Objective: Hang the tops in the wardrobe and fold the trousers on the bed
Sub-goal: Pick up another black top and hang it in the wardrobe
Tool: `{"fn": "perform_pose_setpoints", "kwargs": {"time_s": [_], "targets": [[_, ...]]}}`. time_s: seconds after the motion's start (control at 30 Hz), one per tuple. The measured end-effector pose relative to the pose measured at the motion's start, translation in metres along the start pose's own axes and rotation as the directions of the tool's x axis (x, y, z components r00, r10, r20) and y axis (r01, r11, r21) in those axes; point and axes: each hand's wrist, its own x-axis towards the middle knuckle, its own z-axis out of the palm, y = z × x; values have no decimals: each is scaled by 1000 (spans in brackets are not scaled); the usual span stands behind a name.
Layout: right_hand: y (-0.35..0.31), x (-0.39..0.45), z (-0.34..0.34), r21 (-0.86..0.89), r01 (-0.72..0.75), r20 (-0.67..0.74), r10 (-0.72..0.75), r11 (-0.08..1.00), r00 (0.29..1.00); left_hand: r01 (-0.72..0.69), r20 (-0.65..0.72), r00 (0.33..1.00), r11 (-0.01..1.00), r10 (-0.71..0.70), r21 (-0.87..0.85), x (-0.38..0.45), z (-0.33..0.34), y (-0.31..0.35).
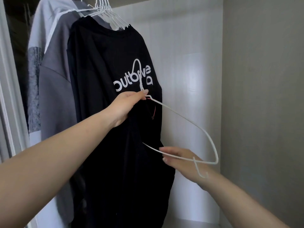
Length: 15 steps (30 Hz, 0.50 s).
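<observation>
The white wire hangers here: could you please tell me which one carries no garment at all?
The white wire hanger pinched at its neck by the left hand is bare; the hangers on the rail carry tops.

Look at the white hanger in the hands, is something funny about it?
Yes. The white hanger is tilted, with no top on it. The left hand pinches its neck below the hook, and the right hand touches the bottom wire. It looks bent out of shape. The black T-shirt behind hangs normally.
</observation>
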Motion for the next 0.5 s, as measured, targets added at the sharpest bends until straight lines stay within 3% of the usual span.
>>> {"fn": "perform_pose_setpoints", "kwargs": {"time_s": [0.13, 0.27, 0.4, 0.5], "targets": [[10, 18, 25, -418, 81, 121, -33, 905, 992, 4, -14, 1000, 1000, -5, -15, 1, 0, -3], [18, 11, 25, -795, 123, 93, -81, 595, 992, -5, -55, 998, 1000, 4, -20, 2, -14, -10], [13, -14, 1, -909, 125, 19, -259, 398, 966, 0, -136, 991, 1000, -2, -8, 4, -37, -27], [3, -38, -21, -929, 154, -44, -513, 336, 857, 24, -132, 991, 998, -17, 51, 7, -47, -40]]}}
